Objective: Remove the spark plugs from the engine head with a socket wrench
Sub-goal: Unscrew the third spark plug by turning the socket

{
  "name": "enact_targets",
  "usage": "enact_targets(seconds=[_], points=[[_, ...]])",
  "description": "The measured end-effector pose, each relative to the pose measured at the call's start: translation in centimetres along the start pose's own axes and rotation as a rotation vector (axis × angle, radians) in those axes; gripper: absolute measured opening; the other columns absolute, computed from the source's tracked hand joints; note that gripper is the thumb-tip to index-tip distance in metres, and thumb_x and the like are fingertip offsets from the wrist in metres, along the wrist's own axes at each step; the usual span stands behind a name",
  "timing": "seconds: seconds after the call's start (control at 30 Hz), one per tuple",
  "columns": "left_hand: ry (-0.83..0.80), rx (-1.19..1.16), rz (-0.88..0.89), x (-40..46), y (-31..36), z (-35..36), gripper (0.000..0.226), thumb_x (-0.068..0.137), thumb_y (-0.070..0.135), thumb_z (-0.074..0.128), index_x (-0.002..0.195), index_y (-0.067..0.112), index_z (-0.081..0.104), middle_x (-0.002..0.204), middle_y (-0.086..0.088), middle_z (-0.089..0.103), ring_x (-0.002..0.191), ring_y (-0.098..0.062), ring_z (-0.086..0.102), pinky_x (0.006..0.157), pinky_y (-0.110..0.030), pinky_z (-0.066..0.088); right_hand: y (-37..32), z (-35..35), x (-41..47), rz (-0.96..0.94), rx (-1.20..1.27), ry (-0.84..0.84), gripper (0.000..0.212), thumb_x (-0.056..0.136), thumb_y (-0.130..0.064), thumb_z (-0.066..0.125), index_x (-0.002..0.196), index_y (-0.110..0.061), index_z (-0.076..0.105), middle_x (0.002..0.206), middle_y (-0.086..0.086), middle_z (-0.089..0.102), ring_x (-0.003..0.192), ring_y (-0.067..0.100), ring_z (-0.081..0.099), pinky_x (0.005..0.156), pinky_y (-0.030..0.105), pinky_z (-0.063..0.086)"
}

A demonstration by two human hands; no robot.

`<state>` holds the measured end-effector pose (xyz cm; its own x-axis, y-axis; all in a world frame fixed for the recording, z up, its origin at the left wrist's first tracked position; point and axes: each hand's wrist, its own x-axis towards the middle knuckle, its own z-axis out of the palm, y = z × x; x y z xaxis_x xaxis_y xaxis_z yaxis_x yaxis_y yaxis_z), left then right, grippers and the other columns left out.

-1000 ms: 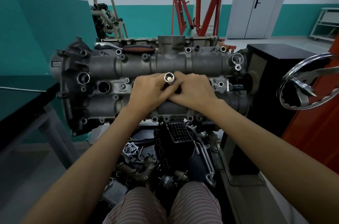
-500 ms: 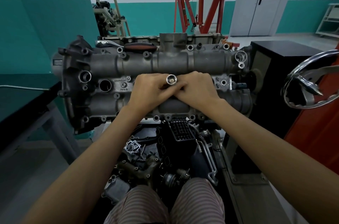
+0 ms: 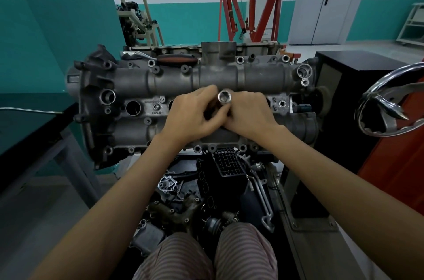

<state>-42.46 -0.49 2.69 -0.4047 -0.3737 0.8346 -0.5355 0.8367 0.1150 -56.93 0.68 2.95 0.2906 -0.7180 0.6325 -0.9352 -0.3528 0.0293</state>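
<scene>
The grey engine head (image 3: 142,82) lies sideways in front of me, with open spark plug wells along its middle row. A shiny socket (image 3: 224,97) stands up from a well near the centre, its open end facing me. My left hand (image 3: 195,114) and my right hand (image 3: 250,114) meet around it, and the fingers of both curl about its shaft below the rim. The part of the socket under the fingers is hidden. A ratchet wrench with a red-and-black handle (image 3: 176,59) lies on the head's far edge.
Loose engine parts (image 3: 179,199) lie in a pile below the head, in front of my knees. A chrome wheel (image 3: 390,101) sticks out at the right beside a black cabinet (image 3: 348,87). A dark table (image 3: 27,123) stands at the left. A red engine crane (image 3: 252,4) is behind.
The fingers of both hands have shifted round the socket, and my left fingers now reach higher beside its rim. The socket stays in the same well.
</scene>
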Motion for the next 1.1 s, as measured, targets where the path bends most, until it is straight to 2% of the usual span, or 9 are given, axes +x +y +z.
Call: enact_targets(seconds=[0.1, 0.17, 0.33, 0.47, 0.6, 0.73, 0.87, 1.0, 1.1], points=[[0.004, -0.024, -0.035, 0.05, 0.14, -0.09, 0.024, 0.072, 0.025, 0.039, 0.071, 0.002, 0.045, 0.062, 0.005, 0.039, 0.05, -0.021, 0.037, 0.045, -0.031, 0.033, -0.13, 0.23, -0.09, -0.011, -0.004, 0.051, 0.033, 0.081, -0.033, 0.055, 0.097, -0.004, 0.05, 0.067, 0.01, 0.064, 0.061, 0.034, 0.061, 0.049, 0.028, 0.022], [0.002, -0.044, -0.058, 0.09, -0.02, -0.14, 0.024, 0.071, 0.025, 0.037, 0.07, 0.001, 0.044, 0.06, 0.005, 0.039, 0.05, -0.022, 0.036, 0.046, -0.031, 0.032, -0.21, 0.41, -0.16, -0.008, -0.02, 0.068, 0.036, 0.079, -0.042, 0.05, 0.089, -0.008, 0.052, 0.066, 0.01, 0.064, 0.061, 0.035, 0.061, 0.05, 0.028, 0.02], [-0.049, -0.096, -0.021, 0.13, 0.23, -0.41, 0.01, 0.07, 0.025, 0.039, 0.072, 0.017, 0.034, 0.063, 0.006, 0.036, 0.052, -0.024, 0.036, 0.047, -0.033, 0.033, -0.1, 0.4, -0.16, -0.027, -0.052, 0.072, 0.062, 0.074, -0.056, 0.016, 0.075, -0.014, 0.061, 0.064, 0.008, 0.063, 0.061, 0.031, 0.06, 0.045, 0.026, 0.008], [-0.055, -0.057, -0.014, 0.03, 0.34, -0.31, 0.011, 0.074, 0.027, 0.043, 0.072, 0.017, 0.04, 0.062, 0.008, 0.039, 0.051, -0.021, 0.04, 0.048, -0.028, 0.034, 0.12, 0.29, -0.02, -0.041, -0.016, 0.042, 0.039, 0.08, -0.041, 0.038, 0.081, -0.008, 0.058, 0.066, 0.01, 0.064, 0.061, 0.033, 0.06, 0.047, 0.027, 0.015], [0.033, 0.042, -0.009, -0.07, 0.2, 0.17, 0.029, 0.08, 0.026, 0.05, 0.064, 0.003, 0.06, 0.056, -0.007, 0.059, 0.047, -0.027, 0.054, 0.042, -0.033, 0.044, 0.06, 0.19, -0.14, -0.003, 0.033, 0.053, 0.028, 0.078, -0.033, 0.057, 0.087, -0.007, 0.051, 0.062, 0.008, 0.063, 0.057, 0.032, 0.06, 0.048, 0.026, 0.021], [0.031, 0.024, 0.009, -0.11, 0.0, 0.17, 0.034, 0.083, 0.03, 0.05, 0.062, 0.003, 0.058, 0.054, -0.004, 0.056, 0.047, -0.024, 0.052, 0.043, -0.032, 0.041, 0.13, 0.27, -0.05, 0.015, -0.034, 0.025, 0.025, 0.081, -0.036, 0.054, 0.076, -0.013, 0.061, 0.064, 0.008, 0.064, 0.062, 0.031, 0.06, 0.05, 0.027, 0.018], [0.018, 0.058, 0.004, -0.12, 0.35, 0.18, 0.025, 0.078, 0.03, 0.047, 0.074, 0.006, 0.046, 0.059, -0.001, 0.051, 0.046, -0.024, 0.048, 0.044, -0.025, 0.032, -0.15, 0.09, -0.19, -0.01, 0.021, 0.055, 0.018, 0.077, -0.022, 0.061, 0.072, -0.005, 0.057, 0.058, 0.012, 0.061, 0.052, 0.033, 0.058, 0.049, 0.025, 0.019], [0.017, 0.072, 0.006, 0.0, 0.18, 0.28, 0.022, 0.085, 0.03, 0.049, 0.072, 0.02, 0.034, 0.06, 0.011, 0.038, 0.046, -0.018, 0.04, 0.047, -0.024, 0.026, -0.3, -0.07, -0.27, -0.001, 0.052, 0.06, 0.032, 0.079, -0.036, 0.057, 0.09, -0.007, 0.051, 0.064, 0.008, 0.064, 0.058, 0.031, 0.06, 0.049, 0.026, 0.023], [0.02, 0.055, 0.02, -0.04, 0.06, 0.19, 0.028, 0.087, 0.033, 0.049, 0.068, 0.019, 0.033, 0.056, 0.011, 0.037, 0.045, -0.017, 0.038, 0.045, -0.025, 0.027, -0.05, 0.04, -0.28, 0.017, 0.02, 0.047, 0.035, 0.082, -0.045, 0.045, 0.08, -0.015, 0.062, 0.068, 0.007, 0.065, 0.067, 0.03, 0.061, 0.053, 0.027, 0.023]])
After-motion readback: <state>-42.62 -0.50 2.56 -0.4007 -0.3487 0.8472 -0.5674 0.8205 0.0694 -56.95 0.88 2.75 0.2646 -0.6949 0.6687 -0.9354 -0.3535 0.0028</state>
